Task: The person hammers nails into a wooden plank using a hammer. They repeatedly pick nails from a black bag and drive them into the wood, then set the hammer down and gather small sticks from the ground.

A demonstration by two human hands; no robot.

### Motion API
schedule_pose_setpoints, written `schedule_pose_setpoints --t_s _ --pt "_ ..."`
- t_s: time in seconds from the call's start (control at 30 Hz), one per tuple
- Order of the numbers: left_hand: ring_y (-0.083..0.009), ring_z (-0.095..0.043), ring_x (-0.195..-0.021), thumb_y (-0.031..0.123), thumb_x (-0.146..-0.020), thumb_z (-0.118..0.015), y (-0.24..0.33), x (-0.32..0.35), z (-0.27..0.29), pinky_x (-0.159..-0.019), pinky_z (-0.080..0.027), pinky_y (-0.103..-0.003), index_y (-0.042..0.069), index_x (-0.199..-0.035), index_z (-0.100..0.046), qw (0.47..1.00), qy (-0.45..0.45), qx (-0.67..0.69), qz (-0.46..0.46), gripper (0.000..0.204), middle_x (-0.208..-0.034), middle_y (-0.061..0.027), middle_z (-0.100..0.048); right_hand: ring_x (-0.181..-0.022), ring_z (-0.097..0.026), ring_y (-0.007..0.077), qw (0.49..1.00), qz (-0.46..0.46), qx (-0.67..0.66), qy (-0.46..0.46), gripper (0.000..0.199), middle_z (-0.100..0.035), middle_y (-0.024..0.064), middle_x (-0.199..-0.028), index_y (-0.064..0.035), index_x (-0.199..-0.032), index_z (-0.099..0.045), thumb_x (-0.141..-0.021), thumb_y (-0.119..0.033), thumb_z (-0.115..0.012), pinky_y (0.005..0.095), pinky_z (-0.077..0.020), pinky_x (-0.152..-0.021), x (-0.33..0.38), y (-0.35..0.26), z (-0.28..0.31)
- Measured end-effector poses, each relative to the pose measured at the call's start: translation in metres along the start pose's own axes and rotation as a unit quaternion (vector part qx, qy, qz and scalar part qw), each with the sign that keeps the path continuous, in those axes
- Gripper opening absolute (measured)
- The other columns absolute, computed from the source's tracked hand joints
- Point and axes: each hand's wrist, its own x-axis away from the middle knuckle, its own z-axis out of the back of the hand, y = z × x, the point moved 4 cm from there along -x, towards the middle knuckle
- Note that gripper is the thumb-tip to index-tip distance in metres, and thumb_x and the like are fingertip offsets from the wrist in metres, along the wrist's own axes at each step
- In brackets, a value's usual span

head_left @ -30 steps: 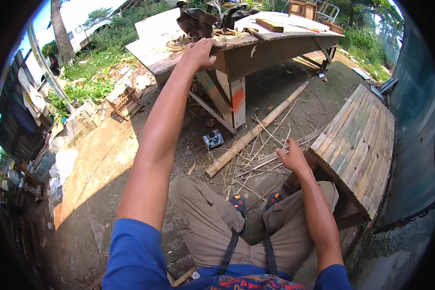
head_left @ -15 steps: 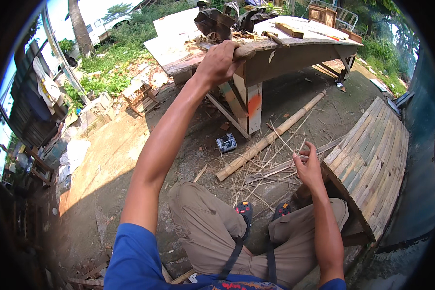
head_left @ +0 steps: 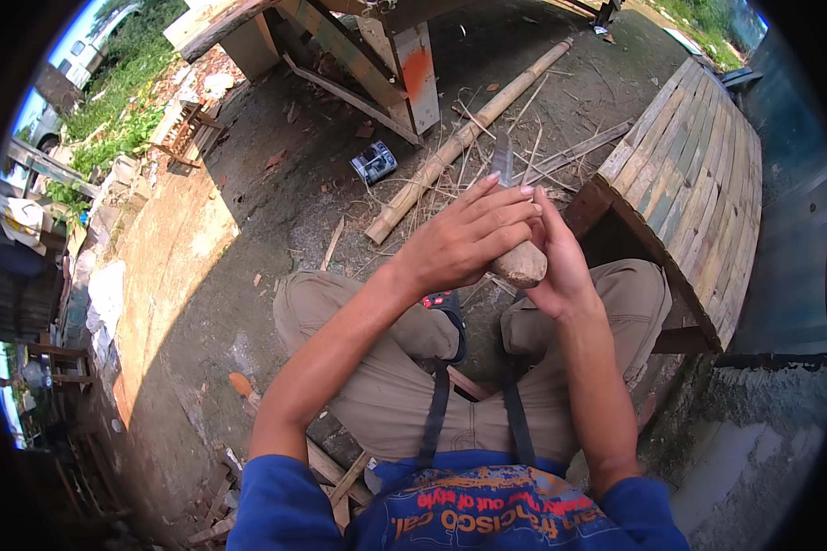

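Observation:
A knife with a thick wooden handle [head_left: 522, 265] is between my two hands in front of my knees. Its metal blade [head_left: 503, 158] points away from me, partly hidden by fingers. My left hand [head_left: 464, 230] lies over the handle from the left, fingers bent across it. From the right, my right hand [head_left: 562, 262] cups the handle, thumb side up and most of its fingers hidden. Beyond the hands a long bamboo pole [head_left: 469, 138] lies on the ground, with thin bamboo strips [head_left: 533, 170] scattered beside it.
A slatted bamboo bench [head_left: 685, 193] stands close on my right. Ahead is a wooden table with a paint-marked leg [head_left: 416, 78]. A tin can [head_left: 374, 163] lies left of the pole. A small wooden chair-like piece [head_left: 186, 133] stands farther left.
My left hand has come down from the table edge to in front of my knees, bringing the knife. My right hand, open before, has met it at the handle. The view has tilted downward.

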Motion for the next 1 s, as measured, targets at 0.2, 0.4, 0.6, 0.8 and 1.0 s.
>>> schedule_pose_setpoints --t_s 0.2,0.4,0.6,0.8,1.0 --pt "-0.0232 -0.045 -0.146 -0.001 -0.071 -0.069 0.015 0.073 -0.072 -0.124 -0.027 -0.055 0.015 -0.128 -0.06 0.979 -0.167 0.101 0.062 0.06 -0.147 0.0 -0.058 -0.097 -0.072 0.023 0.966 -0.142 -0.196 0.087 0.038 -0.069 0.0101 -0.111 -0.0095 -0.119 -0.061 -0.107 -0.044 -0.052 0.0406 -0.0624 -0.079 0.017 0.071 0.083" --pt "-0.0266 -0.046 -0.143 0.014 -0.082 -0.077 -0.022 0.052 -0.053 -0.12 -0.032 -0.052 0.014 -0.132 -0.063 0.937 -0.233 0.198 0.171 0.052 -0.15 -0.0074 -0.053 -0.083 -0.068 0.0201 0.963 -0.083 -0.168 0.194 0.032 -0.067 0.0073 -0.097 -0.0069 -0.113 -0.06 -0.11 -0.036 -0.047 0.0347 -0.0597 -0.068 0.011 0.07 0.108" --pt "-0.036 -0.061 -0.123 0.033 -0.094 -0.07 -0.182 0.179 -0.119 -0.103 -0.048 -0.046 0.005 -0.123 -0.065 0.729 -0.331 0.124 0.586 0.041 -0.129 -0.0181 -0.066 -0.066 -0.061 0.0157 0.941 -0.048 -0.088 0.324 0.024 -0.062 0.0047 -0.087 -0.0102 -0.106 -0.055 -0.1 -0.029 -0.068 0.0317 -0.0496 -0.058 0.005 0.077 0.085" --pt "-0.0351 -0.05 -0.137 0.028 -0.098 -0.061 -0.256 0.265 -0.228 -0.113 -0.039 -0.053 0.006 -0.138 -0.055 0.763 -0.373 -0.041 0.527 0.046 -0.147 -0.0175 -0.054 -0.066 -0.062 0.0156 0.971 -0.028 -0.093 0.219 0.025 -0.061 0.0057 -0.085 -0.0051 -0.12 -0.054 -0.103 -0.021 -0.064 0.0292 -0.0517 -0.061 0.007 0.062 0.055" --pt "-0.0327 -0.036 -0.149 0.023 -0.098 -0.059 -0.249 0.316 -0.312 -0.119 -0.03 -0.054 0.009 -0.151 -0.042 0.715 -0.252 -0.055 0.65 0.057 -0.161 -0.0156 -0.038 -0.074 -0.067 0.0217 0.964 -0.065 -0.014 0.259 0.034 -0.064 0.012 -0.086 -0.0025 -0.125 -0.043 -0.098 -0.009 -0.063 0.0347 -0.0556 -0.07 0.025 0.066 0.069"
